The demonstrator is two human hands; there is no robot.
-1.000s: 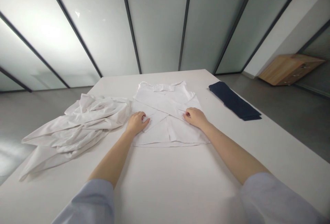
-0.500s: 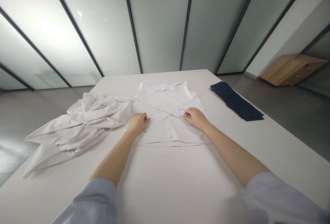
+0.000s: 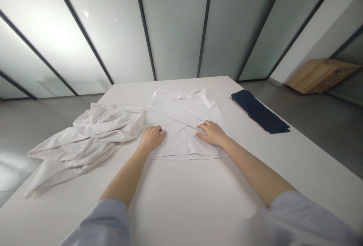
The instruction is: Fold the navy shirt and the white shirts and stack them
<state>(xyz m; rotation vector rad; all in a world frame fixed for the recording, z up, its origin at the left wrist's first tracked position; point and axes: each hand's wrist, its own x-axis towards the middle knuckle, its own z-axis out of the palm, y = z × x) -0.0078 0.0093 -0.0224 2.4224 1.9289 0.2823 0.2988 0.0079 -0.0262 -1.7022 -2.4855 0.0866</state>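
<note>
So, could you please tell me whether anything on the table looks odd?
Nothing looks spilled or damaged. Only the crumpled white heap on the left stands out: part seemingly overhangs the table, while the white shirt lies flat and the navy cloth is folded.

I count one table [image 3: 187, 200] here, and one person's two hands: one left hand [image 3: 151, 138], one right hand [image 3: 212, 133]. That makes two forearms [image 3: 124, 180] and two sleeves [image 3: 102, 223]. One shirt [image 3: 181, 106] lies flat, with one collar [image 3: 181, 95]. There is one white heap [image 3: 99, 136]; how many pieces are in it, I can't tell. There is one navy bundle [image 3: 259, 112], its layers too close to number. I see one cabinet [image 3: 314, 78]. Beyond the table, seven glass panes [image 3: 176, 27], counting the sliver at far left.
</note>
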